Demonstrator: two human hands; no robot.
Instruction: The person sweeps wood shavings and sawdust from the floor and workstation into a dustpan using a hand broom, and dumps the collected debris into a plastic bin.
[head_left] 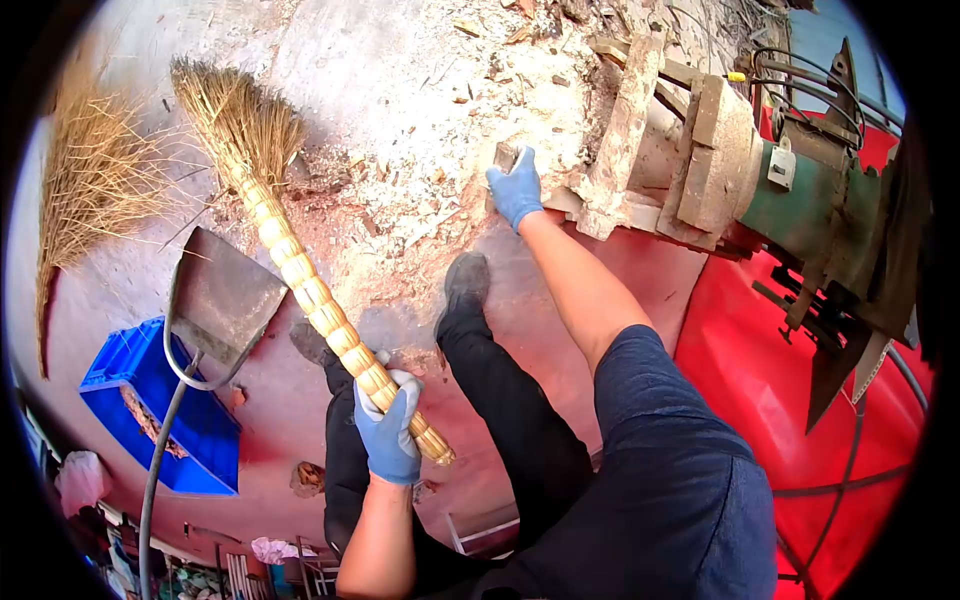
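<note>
Broom [310, 290]: in the left hand, slanting from the near middle to the far left, its bristles at the far end over the floor [500, 290], beside the debris.
Left hand [388, 430]: gloved in blue and grey, fingers wrapped round the broom's handle close to its near end.
Right hand [515, 190]: gloved, reaching far, fingers closed on a block [505, 156]; part of the grip is hidden.
Debris [420, 150]: pale chips and dust, spread over the far floor, thickest about the right hand and the machine.
Machine [815, 195]: on the right, green, caked with dust at its left end, cables above it.
Plank [628, 125]: upright in view, against the machine's dusty end, to the right of the right hand.
Sheet [735, 340]: red, near side of the machine.
Dustpan [225, 300]: left of the broom, just beside the crate and partly over it in view.
Crate [210, 430]: blue, tilted, near left, chips inside.
Second broom [95, 170]: far left, bristles fanned out.
Shoe [467, 275]: dark, at the near edge of the debris.
</note>
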